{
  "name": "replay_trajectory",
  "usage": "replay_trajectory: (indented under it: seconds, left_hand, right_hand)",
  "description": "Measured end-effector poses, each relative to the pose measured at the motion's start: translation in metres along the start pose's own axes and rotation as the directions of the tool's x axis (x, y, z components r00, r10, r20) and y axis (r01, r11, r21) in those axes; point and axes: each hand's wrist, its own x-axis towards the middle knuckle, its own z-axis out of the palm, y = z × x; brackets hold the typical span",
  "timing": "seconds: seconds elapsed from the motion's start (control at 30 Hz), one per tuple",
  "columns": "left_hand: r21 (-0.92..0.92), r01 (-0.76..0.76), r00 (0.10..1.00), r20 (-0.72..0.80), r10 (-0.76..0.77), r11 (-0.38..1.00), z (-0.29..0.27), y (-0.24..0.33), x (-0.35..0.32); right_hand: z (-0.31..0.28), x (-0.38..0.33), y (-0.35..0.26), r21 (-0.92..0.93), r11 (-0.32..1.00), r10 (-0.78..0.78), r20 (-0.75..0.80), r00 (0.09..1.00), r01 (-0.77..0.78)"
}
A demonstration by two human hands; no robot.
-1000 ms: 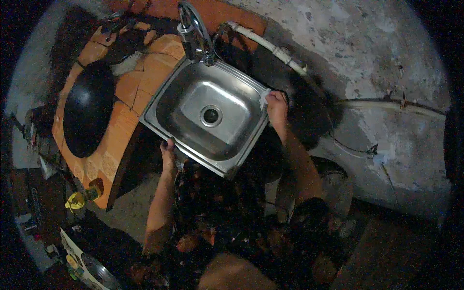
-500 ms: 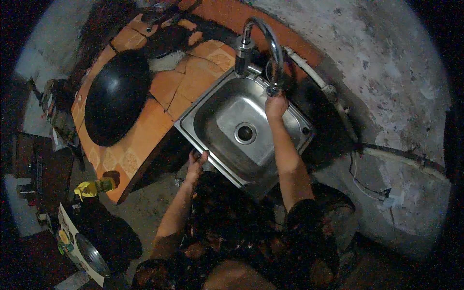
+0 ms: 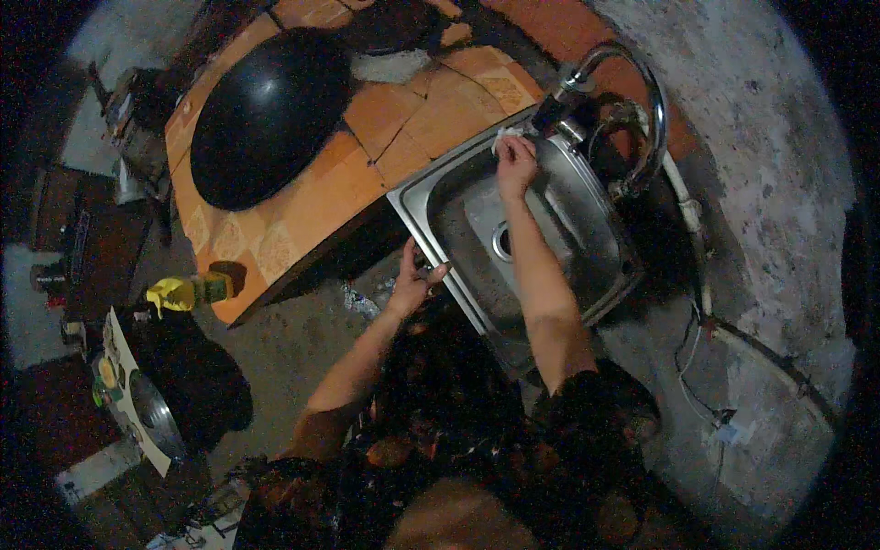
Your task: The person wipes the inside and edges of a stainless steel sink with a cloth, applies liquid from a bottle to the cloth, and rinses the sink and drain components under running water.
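Note:
A stainless steel sink [image 3: 472, 307] with a round drain lies before me, its basin wet-looking. My right hand [image 3: 518, 170] is at the sink's far left corner, pinching a small white wad [image 3: 507, 139], cloth or tissue, against the rim by the tap base. The chrome tap [image 3: 658, 105], with a high curved spout, stands at the far right corner, its spout end over the right rim. My left hand [image 3: 417, 282] grips the near left edge of the sink, thumb on the rim and fingers lower down outside it.
A large black wok [image 3: 270, 119] lies domed side up on the cracked orange tiled counter [image 3: 316, 188] to the left. A yellow spray bottle [image 3: 188, 291] is by the counter's near corner. A pale pipe [image 3: 687, 206] runs along the stained wall at right.
My right hand has moved left from the tap's spout end to the sink's far left corner. My left hand stays at the near edge. The whole view has shifted and turned somewhat.

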Motion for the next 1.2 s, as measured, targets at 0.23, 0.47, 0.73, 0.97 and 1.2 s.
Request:
replay_trajectory:
  seconds: [0.23, 0.47, 0.73, 0.97, 1.2]
  left_hand:
    - [0.176, -0.099, 0.994, -0.033, 0.107, 0.979, -0.013, -0.019, 0.004]
    - [0.473, -0.231, 0.953, -0.068, 0.297, 0.850, -0.017, -0.040, 0.010]
    - [0.288, -0.167, 0.944, -0.229, 0.238, 0.943, -0.021, -0.081, 0.013]
    - [0.158, -0.050, 0.949, -0.300, 0.096, 0.986, 0.003, -0.048, -0.005]
    - [0.337, -0.012, 0.926, -0.351, 0.138, 0.942, 0.003, -0.034, -0.007]
  right_hand:
    - [0.026, -0.059, -0.079, -0.154, 0.986, 0.106, 0.341, 0.934, -0.056]
    - [0.031, -0.109, -0.117, -0.062, 0.994, 0.107, 0.697, 0.709, -0.089]
    - [-0.092, -0.124, -0.100, -0.040, 0.879, 0.204, 0.933, 0.298, -0.474]
    - [-0.219, -0.119, -0.111, -0.418, 0.778, 0.394, 0.906, -0.155, -0.468]
    - [-0.249, -0.072, -0.137, 0.057, 0.384, 0.449, 0.861, 0.241, -0.921]
